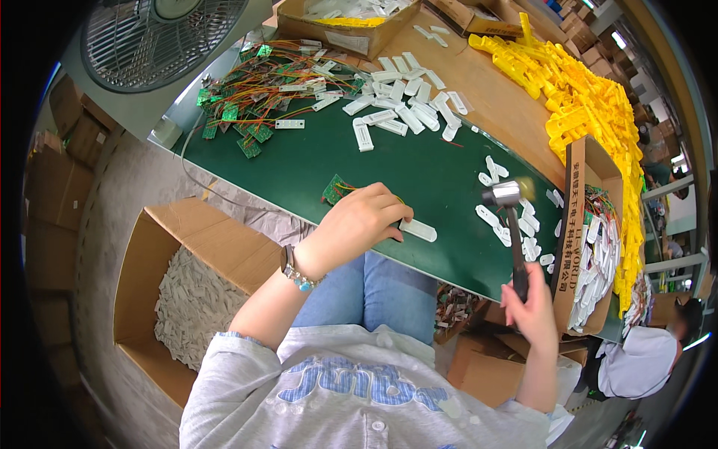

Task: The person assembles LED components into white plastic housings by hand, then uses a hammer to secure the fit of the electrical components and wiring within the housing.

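My left hand (361, 222) lies over the green mat, its fingers closed on the near end of a small white plastic strip (420, 230). Just beyond the knuckles sits a green circuit board (333, 190) with a wire running under the hand. The fingers partly hide where wire and strip meet. In my right hand (529, 303) a hammer (514, 224) with a black handle is gripped, its head raised above the mat's right part. Loose white plastic pieces (490, 217) lie around and below that head.
Wired green boards (247, 112) pile up at the far left, near a fan (153, 41). White plastic pieces (404, 97) are heaped at the back. Yellow parts (583, 105) and a carton (572, 247) line the right. A carton of white pieces (198, 307) stands left of my legs.
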The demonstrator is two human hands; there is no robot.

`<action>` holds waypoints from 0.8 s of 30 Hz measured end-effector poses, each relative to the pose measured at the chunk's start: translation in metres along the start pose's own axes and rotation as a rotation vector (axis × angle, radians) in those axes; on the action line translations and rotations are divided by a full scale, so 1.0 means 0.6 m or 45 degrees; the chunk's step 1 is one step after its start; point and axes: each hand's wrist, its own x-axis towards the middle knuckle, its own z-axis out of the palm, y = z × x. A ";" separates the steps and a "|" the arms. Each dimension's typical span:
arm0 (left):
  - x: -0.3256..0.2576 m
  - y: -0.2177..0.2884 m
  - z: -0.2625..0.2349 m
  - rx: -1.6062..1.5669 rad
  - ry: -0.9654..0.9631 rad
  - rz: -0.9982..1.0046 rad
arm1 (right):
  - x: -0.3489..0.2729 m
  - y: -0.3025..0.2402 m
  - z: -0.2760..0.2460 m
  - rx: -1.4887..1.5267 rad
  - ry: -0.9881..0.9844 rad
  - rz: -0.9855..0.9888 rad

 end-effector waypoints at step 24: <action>-0.004 0.000 -0.001 -0.015 0.004 -0.007 | -0.034 0.028 0.075 -0.939 0.130 -0.434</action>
